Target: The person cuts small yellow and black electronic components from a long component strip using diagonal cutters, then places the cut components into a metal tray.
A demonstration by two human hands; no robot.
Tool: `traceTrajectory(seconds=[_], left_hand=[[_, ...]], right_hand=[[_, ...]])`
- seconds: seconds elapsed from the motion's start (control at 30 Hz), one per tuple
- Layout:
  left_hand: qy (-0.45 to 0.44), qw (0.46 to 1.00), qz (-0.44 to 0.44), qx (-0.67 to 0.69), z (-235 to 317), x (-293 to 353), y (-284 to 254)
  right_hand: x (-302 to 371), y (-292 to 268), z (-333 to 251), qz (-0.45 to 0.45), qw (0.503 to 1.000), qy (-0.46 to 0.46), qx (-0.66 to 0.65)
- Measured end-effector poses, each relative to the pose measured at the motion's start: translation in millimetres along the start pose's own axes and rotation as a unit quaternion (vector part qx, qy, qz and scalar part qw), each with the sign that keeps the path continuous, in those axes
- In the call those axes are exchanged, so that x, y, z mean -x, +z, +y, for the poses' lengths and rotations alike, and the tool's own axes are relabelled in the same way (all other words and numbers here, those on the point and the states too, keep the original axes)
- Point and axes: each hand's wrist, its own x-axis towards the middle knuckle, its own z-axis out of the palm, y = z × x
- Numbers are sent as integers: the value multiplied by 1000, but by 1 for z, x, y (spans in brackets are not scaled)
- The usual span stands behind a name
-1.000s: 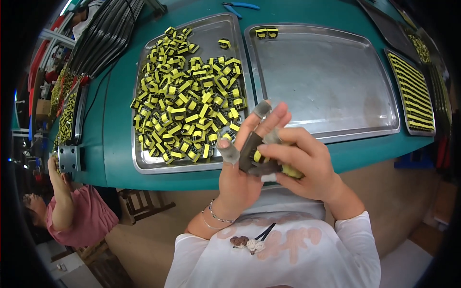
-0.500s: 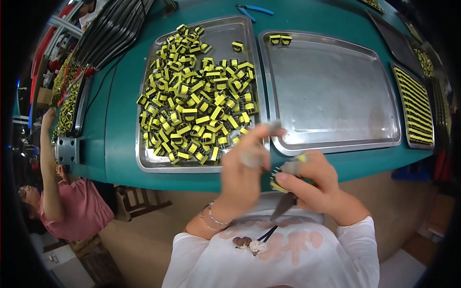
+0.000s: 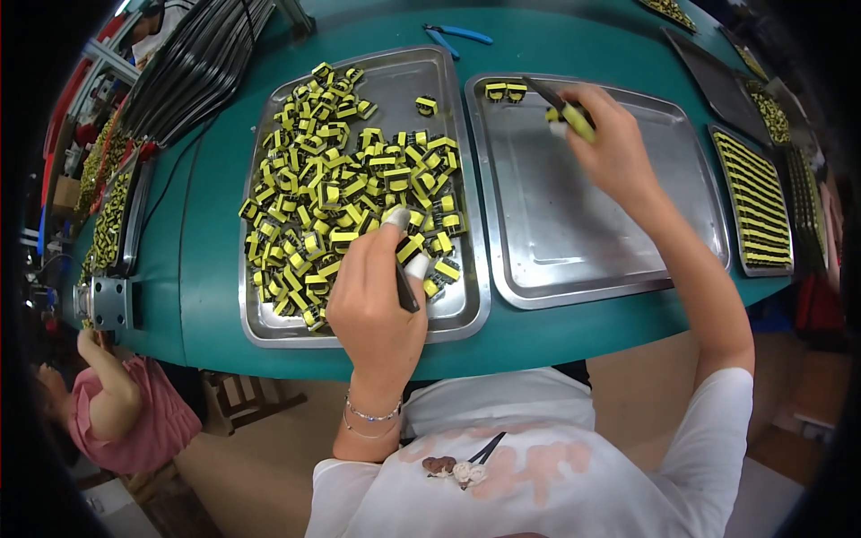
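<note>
Small yellow-and-black transformers [image 3: 305, 206] lie heaped in the left metal tray [image 3: 475, 314]. My left hand [image 3: 377, 287] is over its near right part, with pale covers on thumb and forefinger. These fingertips are closed around a transformer [image 3: 410, 247]; a narrow dark piece [image 3: 406, 289] shows beside the thumb, its kind unclear. Over the far part of the right metal tray [image 3: 610, 290], my right hand [image 3: 614, 148] is closed on a slim tool [image 3: 549, 95] with a dark pointed end. Beside the tool shows a transformer [image 3: 553, 115], partly hidden by the fingers. Two transformers [image 3: 505, 91] stand side by side in that tray's far left corner.
Blue-handled pliers [image 3: 457, 36] lie beyond the trays on the green table [image 3: 215, 269]. A tray packed with rows of transformers [image 3: 753, 202] sits at the right. Black strips [image 3: 184, 67] are stacked at the far left. A person in pink [image 3: 134, 408] works on the left.
My hands have parted from in front of my body. The right has reached out over the right tray with the tool; the left has come down onto the heap and closed on a transformer.
</note>
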Motion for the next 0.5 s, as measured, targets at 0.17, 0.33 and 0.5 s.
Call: traceTrajectory(seconds=[0.17,0.33,0.5], left_hand=[[-42,982,66,173,-11,9,-1],[-66,960,62,266,-11,8,-3],[-66,929,43,361,-4,6,-5]], right_hand=[[-25,33,41,-17,995,46,89],[-33,50,49,-22,995,43,86],[-32,46,51,5,997,14,72]])
